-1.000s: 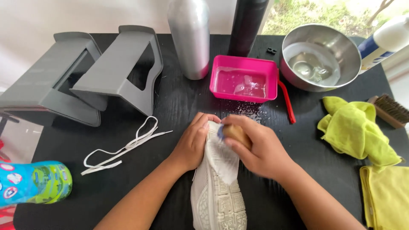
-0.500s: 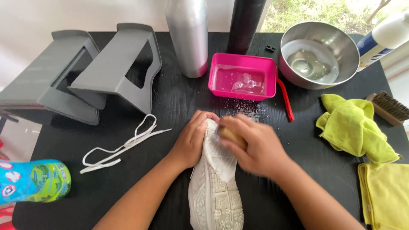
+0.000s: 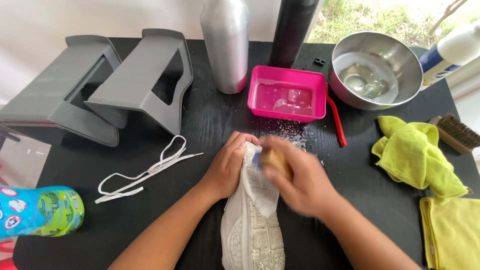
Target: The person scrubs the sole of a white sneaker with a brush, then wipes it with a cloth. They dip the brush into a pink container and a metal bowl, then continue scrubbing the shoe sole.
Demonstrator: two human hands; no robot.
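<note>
A white sneaker [image 3: 252,227] lies on its side on the black table [image 3: 210,120], sole toward me, toe end away. My left hand [image 3: 227,167] grips its left side near the toe. My right hand [image 3: 295,177], blurred with motion, is closed on a small wooden-backed brush [image 3: 272,159] pressed against the shoe's upper. A pair of white laces [image 3: 145,170] lies loose to the left of my left hand.
Behind the shoe sit a pink tub of soapy water [image 3: 287,95], a steel bowl of water [image 3: 375,70], a silver bottle [image 3: 226,45] and a black bottle [image 3: 292,30]. Two grey stands [image 3: 100,85] at left. Yellow-green cloths [image 3: 420,157], a wooden brush [image 3: 457,132] at right.
My right hand has slid the brush back and forth along the toe end of the shoe. My left hand keeps its hold and the shoe has barely shifted.
</note>
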